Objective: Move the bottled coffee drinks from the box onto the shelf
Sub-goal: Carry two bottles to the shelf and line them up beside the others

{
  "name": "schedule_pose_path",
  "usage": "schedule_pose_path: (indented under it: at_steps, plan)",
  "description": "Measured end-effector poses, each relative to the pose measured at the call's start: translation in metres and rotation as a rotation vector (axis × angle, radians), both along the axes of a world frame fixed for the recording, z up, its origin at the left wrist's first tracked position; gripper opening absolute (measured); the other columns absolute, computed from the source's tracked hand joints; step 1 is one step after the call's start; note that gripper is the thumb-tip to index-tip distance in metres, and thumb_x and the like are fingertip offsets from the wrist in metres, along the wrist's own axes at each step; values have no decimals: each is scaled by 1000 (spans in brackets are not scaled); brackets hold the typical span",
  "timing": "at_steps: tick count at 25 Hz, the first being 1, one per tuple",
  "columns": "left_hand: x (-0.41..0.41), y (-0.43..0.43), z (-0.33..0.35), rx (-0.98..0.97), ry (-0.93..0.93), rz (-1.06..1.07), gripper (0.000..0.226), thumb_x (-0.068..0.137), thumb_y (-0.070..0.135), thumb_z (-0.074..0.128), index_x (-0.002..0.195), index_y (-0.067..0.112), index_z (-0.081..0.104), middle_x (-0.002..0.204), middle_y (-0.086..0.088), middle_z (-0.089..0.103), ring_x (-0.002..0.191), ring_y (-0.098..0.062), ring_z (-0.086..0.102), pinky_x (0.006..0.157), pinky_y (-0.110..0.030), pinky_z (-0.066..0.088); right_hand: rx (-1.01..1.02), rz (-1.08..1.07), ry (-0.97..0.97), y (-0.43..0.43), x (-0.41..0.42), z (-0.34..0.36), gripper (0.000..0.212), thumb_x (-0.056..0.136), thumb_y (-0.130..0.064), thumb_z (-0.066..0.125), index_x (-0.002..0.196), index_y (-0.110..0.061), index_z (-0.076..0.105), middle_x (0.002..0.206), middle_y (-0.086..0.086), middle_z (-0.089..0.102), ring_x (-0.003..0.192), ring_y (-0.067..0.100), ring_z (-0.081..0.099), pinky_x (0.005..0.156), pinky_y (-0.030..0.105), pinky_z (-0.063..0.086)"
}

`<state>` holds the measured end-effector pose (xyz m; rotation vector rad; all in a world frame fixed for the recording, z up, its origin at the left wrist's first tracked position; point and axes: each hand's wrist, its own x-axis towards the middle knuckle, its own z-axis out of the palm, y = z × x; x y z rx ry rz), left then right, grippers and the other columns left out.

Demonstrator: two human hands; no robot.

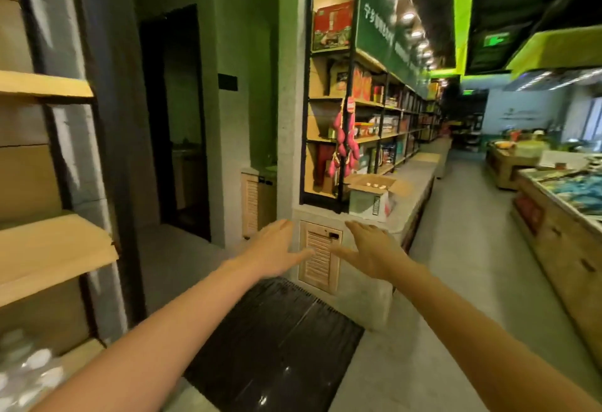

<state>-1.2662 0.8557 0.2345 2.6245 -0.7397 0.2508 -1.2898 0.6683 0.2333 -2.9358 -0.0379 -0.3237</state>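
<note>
The open box (371, 198) sits on the grey stone ledge (413, 180), one corner turned toward the camera, flaps spread. Pale bottle caps (374, 185) show inside — the bottles stand upright, long axis vertical. Printing on the box's near faces is too blurred to read. Both arms reach toward the box, well short of it: left hand (275, 250) and right hand (374, 253) are empty, palms down, fingers extended and loosely together. Bare wooden shelves (49, 85) stand far left of the box.
</note>
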Motion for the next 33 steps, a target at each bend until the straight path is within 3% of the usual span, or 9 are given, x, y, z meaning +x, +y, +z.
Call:
schedule_pose_path:
  at_steps: [5, 9, 17, 23, 28, 33]
  plan:
    - [54, -165, -1, 61, -29, -59, 77, 86, 57, 51, 147, 18, 26, 154, -2, 28, 139, -21, 30, 110, -39, 29, -51, -186, 4, -183, 7, 4, 76, 89, -62, 40, 147, -17, 24, 153, 7, 31, 139, 27, 32, 114, 46, 26]
    - [90, -279, 0, 121, -26, -49, 77, 88, 55, 49, 148, 13, 23, 154, -6, 27, 140, -23, 28, 112, -39, 27, -86, -274, 37, -305, 11, 17, 70, 92, -55, 41, 146, -13, 26, 152, 9, 33, 137, 29, 34, 112, 43, 27]
    - [180, -468, -14, 195, -55, -142, 73, 86, 56, 50, 144, 15, 30, 148, -7, 38, 132, -25, 41, 103, -39, 39, -128, -391, 78, -491, 74, 0, 76, 91, -60, 38, 146, -9, 26, 150, 12, 35, 134, 31, 39, 109, 43, 34]
    - [316, -582, -35, 263, -94, -228, 75, 85, 65, 43, 139, 13, 38, 144, -7, 42, 128, -24, 45, 101, -40, 43, -159, -429, 103, -609, 186, -20, 77, 90, -60, 38, 147, -9, 25, 150, 11, 35, 135, 30, 38, 109, 45, 34]
    - [446, -683, -28, 282, -108, -258, 70, 84, 65, 45, 126, 9, 47, 128, -11, 54, 112, -26, 52, 89, -38, 45, -139, -448, 119, -694, 309, -19, 77, 91, -59, 39, 147, -9, 24, 151, 11, 34, 135, 30, 37, 110, 45, 33]
    - [537, -777, -41, 284, -96, -302, 74, 89, 58, 45, 142, 8, 31, 145, -12, 40, 130, -27, 40, 104, -39, 35, -92, -438, 117, -776, 419, -32, 75, 91, -57, 40, 147, -8, 26, 150, 13, 36, 135, 30, 38, 110, 45, 33]
